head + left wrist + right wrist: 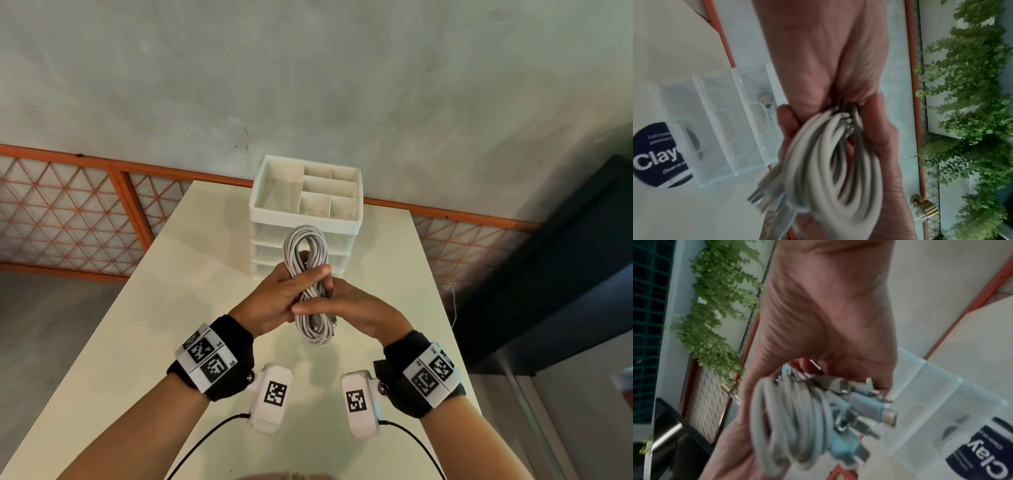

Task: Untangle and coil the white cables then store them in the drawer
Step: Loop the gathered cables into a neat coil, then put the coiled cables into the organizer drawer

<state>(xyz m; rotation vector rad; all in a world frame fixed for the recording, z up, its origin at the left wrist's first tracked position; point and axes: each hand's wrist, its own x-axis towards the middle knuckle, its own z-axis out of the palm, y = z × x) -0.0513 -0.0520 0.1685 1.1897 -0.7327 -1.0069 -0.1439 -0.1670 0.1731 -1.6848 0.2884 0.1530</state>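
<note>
**Kid:** Where are the white cables [307, 284]?

**Helper:** Bunched in loops above the tabletop [205, 260], in front of the drawer box [306, 219]. The left hand [274, 298] and right hand [356, 311] are together, squeezing the middle.

**Kid:** What now?

**Helper:** Hold tight so the plugs [865, 404] stay tucked, then open a drawer.

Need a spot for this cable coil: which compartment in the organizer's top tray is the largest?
The long left compartment of the white organizer. It runs the tray's full depth, while the cells on the right are split into smaller sections.
</note>
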